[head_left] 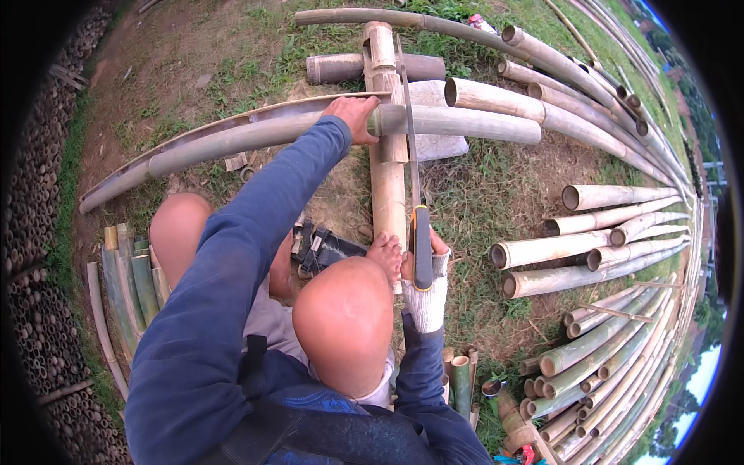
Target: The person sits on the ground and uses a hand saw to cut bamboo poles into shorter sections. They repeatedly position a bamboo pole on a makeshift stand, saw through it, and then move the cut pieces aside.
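Sawing step: left hand (355, 115) pins bamboo pole (465, 122); gloved right hand (426, 291) grips handsaw (409, 147); next probably steady strokes through.

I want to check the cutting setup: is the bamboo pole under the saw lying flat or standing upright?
Lying flat. The bamboo pole runs horizontally across a bamboo support, left hand pressing it, saw blade across it.
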`<action>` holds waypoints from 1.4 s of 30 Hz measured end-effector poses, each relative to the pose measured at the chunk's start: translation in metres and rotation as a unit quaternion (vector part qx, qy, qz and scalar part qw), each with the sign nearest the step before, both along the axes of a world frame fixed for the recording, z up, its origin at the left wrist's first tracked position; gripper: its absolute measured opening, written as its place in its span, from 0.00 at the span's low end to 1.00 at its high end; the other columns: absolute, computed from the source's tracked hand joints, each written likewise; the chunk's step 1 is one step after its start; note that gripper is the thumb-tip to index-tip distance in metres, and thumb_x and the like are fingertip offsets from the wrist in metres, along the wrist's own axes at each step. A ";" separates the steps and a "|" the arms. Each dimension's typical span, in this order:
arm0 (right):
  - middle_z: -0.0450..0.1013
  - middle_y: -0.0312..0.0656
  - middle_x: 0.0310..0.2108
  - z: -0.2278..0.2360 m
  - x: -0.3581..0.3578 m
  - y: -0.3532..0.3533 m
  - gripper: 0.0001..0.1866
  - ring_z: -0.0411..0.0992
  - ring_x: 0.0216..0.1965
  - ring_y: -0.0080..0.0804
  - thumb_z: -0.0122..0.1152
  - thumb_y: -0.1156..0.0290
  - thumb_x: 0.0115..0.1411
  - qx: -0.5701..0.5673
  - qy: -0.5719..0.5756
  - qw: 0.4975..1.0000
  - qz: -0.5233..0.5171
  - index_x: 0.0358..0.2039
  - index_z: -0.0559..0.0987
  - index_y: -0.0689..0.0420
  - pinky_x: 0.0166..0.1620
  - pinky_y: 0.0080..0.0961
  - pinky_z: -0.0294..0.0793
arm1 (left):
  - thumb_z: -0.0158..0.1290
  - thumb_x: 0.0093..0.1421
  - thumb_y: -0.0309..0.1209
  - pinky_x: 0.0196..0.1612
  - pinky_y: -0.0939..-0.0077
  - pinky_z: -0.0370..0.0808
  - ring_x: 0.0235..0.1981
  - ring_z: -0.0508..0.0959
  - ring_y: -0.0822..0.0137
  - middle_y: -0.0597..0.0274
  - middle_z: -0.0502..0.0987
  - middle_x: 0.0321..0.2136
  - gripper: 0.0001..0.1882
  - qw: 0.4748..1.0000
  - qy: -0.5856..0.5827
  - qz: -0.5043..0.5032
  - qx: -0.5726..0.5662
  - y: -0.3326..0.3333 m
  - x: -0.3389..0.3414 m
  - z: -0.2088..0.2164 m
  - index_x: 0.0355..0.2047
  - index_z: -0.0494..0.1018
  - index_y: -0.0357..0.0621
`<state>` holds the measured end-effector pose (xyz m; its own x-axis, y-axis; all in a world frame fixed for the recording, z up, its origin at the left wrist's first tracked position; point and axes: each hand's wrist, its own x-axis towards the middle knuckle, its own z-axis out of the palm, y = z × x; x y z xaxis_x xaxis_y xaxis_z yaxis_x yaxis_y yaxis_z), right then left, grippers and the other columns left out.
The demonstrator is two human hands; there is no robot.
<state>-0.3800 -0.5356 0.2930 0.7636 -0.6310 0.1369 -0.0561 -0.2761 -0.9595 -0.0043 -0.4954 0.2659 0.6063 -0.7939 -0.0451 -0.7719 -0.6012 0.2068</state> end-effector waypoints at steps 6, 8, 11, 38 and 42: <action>0.74 0.53 0.53 -0.010 -0.081 0.026 0.26 0.77 0.50 0.37 0.62 0.72 0.66 -0.109 -0.071 0.991 -0.027 0.62 0.68 0.63 0.55 0.35 0.77 | 0.74 0.51 0.53 0.59 0.52 0.80 0.54 0.83 0.45 0.49 0.81 0.55 0.48 0.999 0.025 0.009 0.025 -0.003 0.007 -0.003 0.67 0.65 0.51; 0.74 0.54 0.54 -0.006 -0.032 0.009 0.24 0.76 0.53 0.37 0.60 0.76 0.67 -0.095 -0.113 0.988 -0.034 0.62 0.68 0.62 0.59 0.37 0.76 | 0.73 0.52 0.53 0.58 0.52 0.81 0.54 0.83 0.46 0.49 0.82 0.54 0.46 0.999 0.005 0.025 0.028 -0.004 0.005 -0.004 0.66 0.66 0.52; 0.74 0.48 0.59 -0.008 0.107 -0.046 0.25 0.75 0.57 0.37 0.62 0.78 0.69 -0.062 -0.079 0.995 0.025 0.65 0.70 0.62 0.62 0.33 0.74 | 0.73 0.50 0.55 0.57 0.52 0.81 0.54 0.84 0.47 0.49 0.83 0.53 0.47 0.999 0.009 0.023 0.024 -0.002 -0.003 -0.002 0.66 0.66 0.52; 0.74 0.51 0.54 0.004 -0.062 0.028 0.29 0.75 0.51 0.34 0.63 0.76 0.67 -0.048 -0.014 0.999 -0.008 0.66 0.67 0.63 0.56 0.33 0.75 | 0.73 0.47 0.60 0.54 0.50 0.81 0.49 0.86 0.45 0.45 0.86 0.47 0.50 0.999 -0.008 0.011 0.052 -0.006 0.018 0.006 0.66 0.71 0.52; 0.75 0.51 0.48 0.020 -0.111 0.048 0.27 0.75 0.42 0.32 0.60 0.81 0.63 -0.145 -0.025 0.989 -0.029 0.63 0.67 0.61 0.48 0.33 0.76 | 0.73 0.48 0.60 0.54 0.50 0.81 0.49 0.85 0.45 0.45 0.86 0.48 0.49 0.999 -0.035 0.018 0.038 -0.006 0.017 -0.005 0.65 0.71 0.50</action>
<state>-0.4907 -0.4873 0.3134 0.7150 -0.6018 0.3558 -0.0334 -0.5378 -0.8424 0.0126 -0.5016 0.2611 0.6383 -0.7673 -0.0613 -0.7602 -0.6409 0.1063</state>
